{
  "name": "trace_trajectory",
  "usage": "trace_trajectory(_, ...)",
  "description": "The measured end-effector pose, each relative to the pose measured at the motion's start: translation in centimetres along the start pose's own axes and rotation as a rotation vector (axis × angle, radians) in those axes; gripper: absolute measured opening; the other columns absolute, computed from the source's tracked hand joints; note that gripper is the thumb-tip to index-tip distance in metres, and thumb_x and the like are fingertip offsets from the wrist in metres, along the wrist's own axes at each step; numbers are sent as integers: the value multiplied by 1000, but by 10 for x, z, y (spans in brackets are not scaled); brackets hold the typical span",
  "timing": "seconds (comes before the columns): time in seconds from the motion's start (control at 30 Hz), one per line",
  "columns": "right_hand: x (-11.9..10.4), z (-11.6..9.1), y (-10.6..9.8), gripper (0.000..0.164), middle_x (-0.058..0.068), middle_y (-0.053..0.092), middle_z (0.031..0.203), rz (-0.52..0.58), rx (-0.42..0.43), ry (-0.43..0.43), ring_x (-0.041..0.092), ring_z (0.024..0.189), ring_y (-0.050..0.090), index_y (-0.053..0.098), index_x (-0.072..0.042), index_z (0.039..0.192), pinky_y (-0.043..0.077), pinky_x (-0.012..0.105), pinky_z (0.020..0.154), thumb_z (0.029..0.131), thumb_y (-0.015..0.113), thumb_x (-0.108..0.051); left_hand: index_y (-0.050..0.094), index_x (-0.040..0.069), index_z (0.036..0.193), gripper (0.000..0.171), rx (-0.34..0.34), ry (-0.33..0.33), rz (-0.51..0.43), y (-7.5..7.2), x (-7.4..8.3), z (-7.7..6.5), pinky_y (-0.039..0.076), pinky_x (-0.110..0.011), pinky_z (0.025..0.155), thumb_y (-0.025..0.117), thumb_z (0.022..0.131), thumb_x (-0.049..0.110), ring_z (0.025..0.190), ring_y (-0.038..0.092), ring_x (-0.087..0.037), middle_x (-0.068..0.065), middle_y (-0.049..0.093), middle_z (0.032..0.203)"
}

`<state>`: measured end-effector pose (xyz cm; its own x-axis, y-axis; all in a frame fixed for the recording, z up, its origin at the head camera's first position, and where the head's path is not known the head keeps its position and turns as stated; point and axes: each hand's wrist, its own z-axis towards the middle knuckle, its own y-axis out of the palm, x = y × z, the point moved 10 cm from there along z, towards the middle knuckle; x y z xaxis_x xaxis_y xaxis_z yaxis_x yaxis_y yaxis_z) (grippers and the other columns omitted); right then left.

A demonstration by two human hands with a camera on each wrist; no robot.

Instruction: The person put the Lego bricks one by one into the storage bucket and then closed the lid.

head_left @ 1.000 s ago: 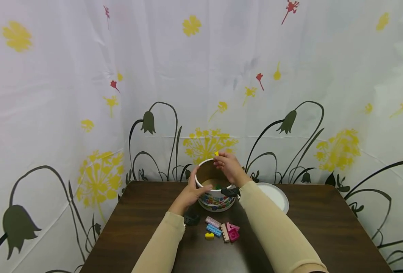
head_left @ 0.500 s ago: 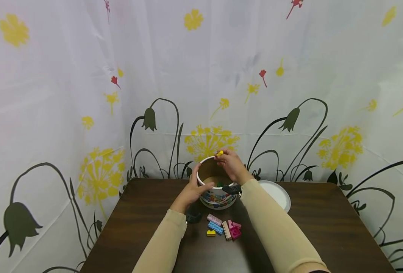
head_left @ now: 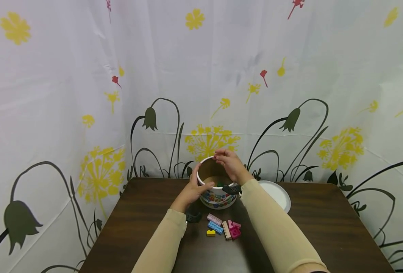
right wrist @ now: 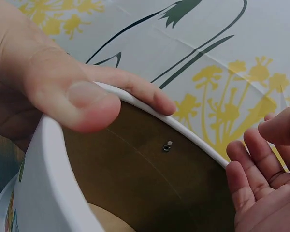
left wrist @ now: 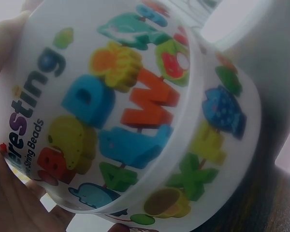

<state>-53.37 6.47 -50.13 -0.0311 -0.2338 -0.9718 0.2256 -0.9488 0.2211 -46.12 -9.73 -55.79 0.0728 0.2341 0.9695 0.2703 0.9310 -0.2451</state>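
Observation:
A white tub (head_left: 216, 205) printed with colourful letters and animals stands tilted on the table in the head view. My left hand (head_left: 190, 190) grips its left side, the thumb (right wrist: 84, 108) over the rim and fingers around the wall. At the far right rim is my right hand (head_left: 229, 163), fingers bent and fingertips (right wrist: 238, 151) close to the edge. No block shows in that hand; I cannot tell whether its pinch hides one. A green piece (head_left: 219, 184) lies inside the tub.
Toy blocks lie in front of the tub: light pink (head_left: 214, 219), blue (head_left: 215, 227), yellow (head_left: 211, 233), beige (head_left: 227, 230) and magenta (head_left: 235, 232). Behind my right forearm lies a round white lid or plate (head_left: 276, 194). A flowered curtain (head_left: 201, 76) hangs at the table's back edge.
The small yellow block seen in my right fingertips earlier is out of sight now. My left hand keeps its grip on the tub; both hands stay nearly in place.

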Motion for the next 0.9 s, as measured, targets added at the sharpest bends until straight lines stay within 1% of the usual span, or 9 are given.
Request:
trace_trajectory(0.07, -1, 1, 1, 38, 7, 69, 114, 10, -7, -2, 19, 110, 67, 49, 19, 143, 44, 50, 118, 109, 57, 2, 11, 33, 175, 112, 2, 2, -3, -1, 1, 0, 38, -65, 122, 85, 92, 47, 151, 37, -50, -24, 18, 174)
trace_trajectory(0.17, -3, 0, 4, 38, 8, 68, 115, 15, -23, 1, 21, 112, 66, 49, 19, 143, 42, 53, 121, 110, 57, 2, 11, 34, 174, 112, 3, -2, -8, -2, 1, 1, 37, -65, 122, 86, 92, 47, 152, 36, -50, -23, 18, 174)
trace_trajectory(0.27, -6, -2, 6, 36, 11, 68, 116, -2, -41, 4, 22, 112, 66, 51, 17, 142, 40, 57, 123, 110, 57, 0, 11, 36, 174, 112, -2, -3, -24, -1, 2, 2, 35, -66, 124, 86, 92, 47, 154, 34, -52, -23, 16, 175)
trace_trajectory(0.33, -8, -3, 7, 34, 13, 69, 116, -32, -52, 0, 20, 109, 68, 53, 15, 140, 43, 57, 120, 111, 58, -1, 11, 35, 174, 112, -4, 5, -26, -1, 1, 3, 35, -66, 124, 86, 92, 47, 155, 32, -53, -24, 16, 174)
trace_trajectory(0.47, -7, -8, 11, 33, 14, 72, 112, -78, -80, -1, 15, 98, 71, 56, 13, 139, 52, 47, 103, 111, 59, -4, 11, 35, 175, 112, -3, 5, -13, -1, -2, 2, 34, -65, 125, 87, 92, 46, 155, 32, -54, -25, 17, 174)
trace_trajectory(0.6, -5, -12, 15, 34, 11, 72, 108, -73, -104, -19, 17, 94, 71, 56, 12, 140, 54, 33, 88, 111, 60, -6, 12, 38, 174, 111, 15, -16, -14, -5, -9, -2, 34, -66, 124, 86, 92, 46, 154, 34, -51, -23, 18, 174)
trace_trajectory(0.7, -7, -17, 14, 31, 6, 71, 106, -51, -102, -48, 19, 99, 69, 58, 10, 137, 56, 27, 85, 110, 61, -5, 13, 38, 174, 110, 19, -23, -12, -5, -10, -4, 34, -67, 123, 86, 92, 46, 153, 35, -50, -23, 18, 174)
trace_trajectory(0.8, -12, -25, 9, 27, 2, 69, 104, -46, -81, -67, 19, 102, 66, 60, 8, 133, 58, 26, 86, 109, 62, -4, 13, 37, 174, 110, 8, -15, -18, -3, -8, -3, 34, -66, 124, 85, 93, 47, 153, 35, -50, -23, 19, 173)
trace_trajectory(0.9, -15, -37, 1, 29, 0, 68, 103, -71, -41, -70, 17, 99, 66, 59, 11, 133, 58, 26, 85, 109, 62, -5, 13, 36, 174, 109, 3, -9, -38, 0, -6, 0, 34, -65, 124, 85, 94, 45, 155, 34, -50, -23, 18, 174)
